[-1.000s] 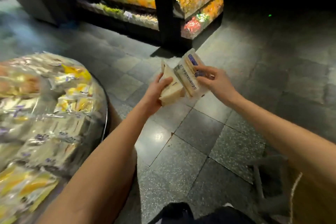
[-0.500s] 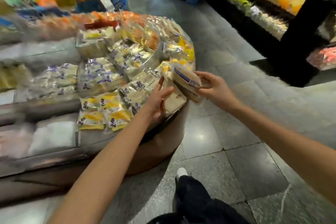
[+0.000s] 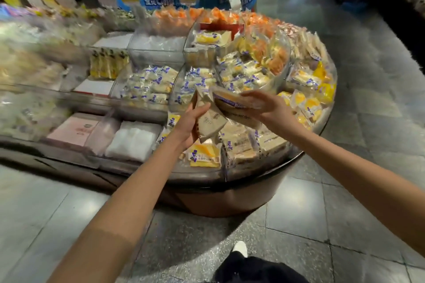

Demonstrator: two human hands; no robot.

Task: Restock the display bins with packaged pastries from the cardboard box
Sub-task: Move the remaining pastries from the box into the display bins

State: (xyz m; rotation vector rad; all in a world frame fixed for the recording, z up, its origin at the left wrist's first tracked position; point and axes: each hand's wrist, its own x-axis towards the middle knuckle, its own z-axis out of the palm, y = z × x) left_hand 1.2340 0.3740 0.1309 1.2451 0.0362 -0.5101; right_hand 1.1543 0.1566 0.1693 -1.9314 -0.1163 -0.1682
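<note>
A person's left hand [image 3: 188, 122] is holding beige packs [image 3: 210, 122] upright, its grip clamped around them, while the right hand [image 3: 269, 108] is holding a striped pack [image 3: 232, 100] flat, grip clamped on its end, touching the beige ones. Both hands are hovering over the near bins [image 3: 197, 171] of a round counter [image 3: 230, 200], where more wrapped pastries are lying, above a grey tiled floor [image 3: 322, 225].
</note>
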